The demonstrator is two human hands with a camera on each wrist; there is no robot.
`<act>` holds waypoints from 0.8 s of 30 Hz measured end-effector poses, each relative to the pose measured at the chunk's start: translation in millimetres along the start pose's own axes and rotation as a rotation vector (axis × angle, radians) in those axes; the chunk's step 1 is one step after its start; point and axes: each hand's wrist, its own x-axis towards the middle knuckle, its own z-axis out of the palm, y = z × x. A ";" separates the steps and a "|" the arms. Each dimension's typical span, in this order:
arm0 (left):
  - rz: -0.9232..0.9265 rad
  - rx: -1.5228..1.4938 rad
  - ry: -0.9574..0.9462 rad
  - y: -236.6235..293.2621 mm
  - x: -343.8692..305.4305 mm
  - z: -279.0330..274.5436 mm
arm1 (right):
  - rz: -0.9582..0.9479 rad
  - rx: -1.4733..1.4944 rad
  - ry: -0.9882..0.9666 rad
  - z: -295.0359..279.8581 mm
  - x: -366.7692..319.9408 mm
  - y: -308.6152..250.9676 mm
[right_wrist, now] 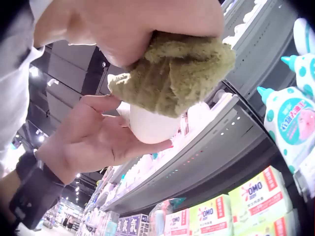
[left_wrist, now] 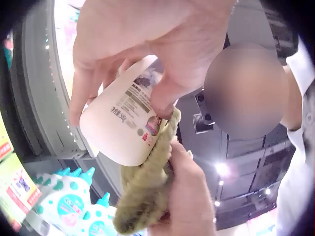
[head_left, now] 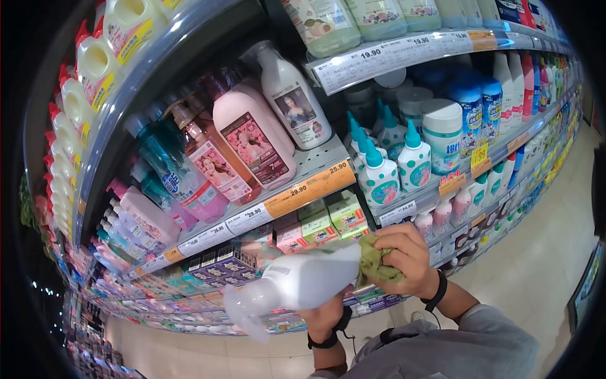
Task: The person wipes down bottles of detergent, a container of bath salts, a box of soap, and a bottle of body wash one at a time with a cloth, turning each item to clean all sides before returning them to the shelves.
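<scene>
A white pump bottle [head_left: 309, 278] lies tilted on its side in front of the shelf, its clear cap [head_left: 247, 304] toward the lower left. My left hand [head_left: 325, 314] grips it from below; in the left wrist view that hand [left_wrist: 147, 39] has its thumb on the printed label [left_wrist: 133, 105]. My right hand [head_left: 407, 259] holds a bunched green cloth [head_left: 377, 262] against the base end of the bottle. In the right wrist view the cloth [right_wrist: 172, 73] covers much of the bottle's base [right_wrist: 152, 125].
Pink and white bottles [head_left: 255, 136] stand on the shelf above, over a price rail [head_left: 309, 186]. To the right are white bottles with teal nozzles [head_left: 380, 177] and a white tub [head_left: 442, 136]. Boxed soaps [head_left: 319, 227] fill the shelf below. Tiled floor [head_left: 505, 265] lies at the right.
</scene>
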 end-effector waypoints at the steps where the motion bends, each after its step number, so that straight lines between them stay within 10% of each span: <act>1: 0.046 0.006 0.013 5.1 12.4 8.0 | 0.035 0.028 0.004 -0.7 3.0 1.5; 13: 0.604 0.674 0.056 12.5 109.7 30.0 | 0.033 0.095 -0.194 -6.6 52.9 10.9; 24: 0.519 0.275 0.042 3.4 149.4 38.4 | 0.017 0.250 -0.090 7.4 83.9 38.6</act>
